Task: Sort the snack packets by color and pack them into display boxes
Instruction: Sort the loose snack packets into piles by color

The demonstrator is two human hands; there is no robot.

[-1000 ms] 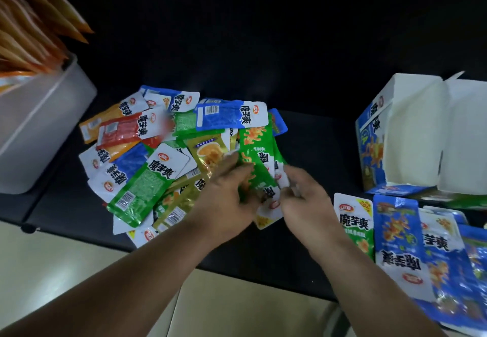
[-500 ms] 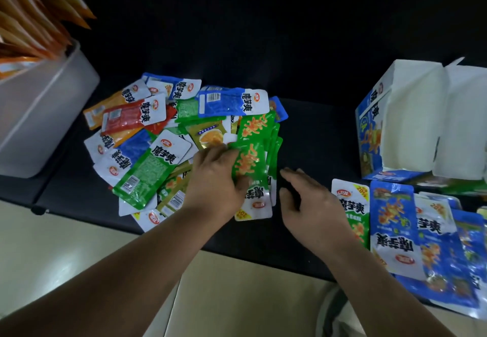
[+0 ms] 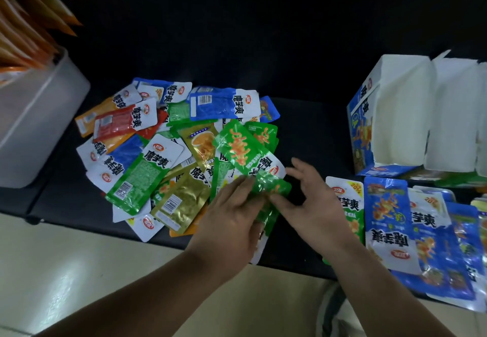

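A mixed pile of snack packets (image 3: 147, 165) in green, blue, red, orange and gold lies on the black table (image 3: 311, 131). My left hand (image 3: 232, 220) grips a stack of green packets (image 3: 271, 186) at the pile's right edge; part of the stack is hidden under my palm. My right hand (image 3: 313, 205) is beside it, thumb touching the stack and fingers spread and straight. One green packet (image 3: 242, 144) lies tilted just above my hands. An open blue and white display box (image 3: 395, 115) stands at the right.
Blue packets (image 3: 387, 218) lie in an overlapping row at the front right, with a single green packet (image 3: 347, 205) next to my right hand. A white bin (image 3: 34, 115) holding orange packets (image 3: 26, 20) stands at the far left. The table's front edge runs under my wrists.
My right hand, apart from the green stack half a second ago, has come back and touches it. The stack in my left hand has shifted right and tilted.
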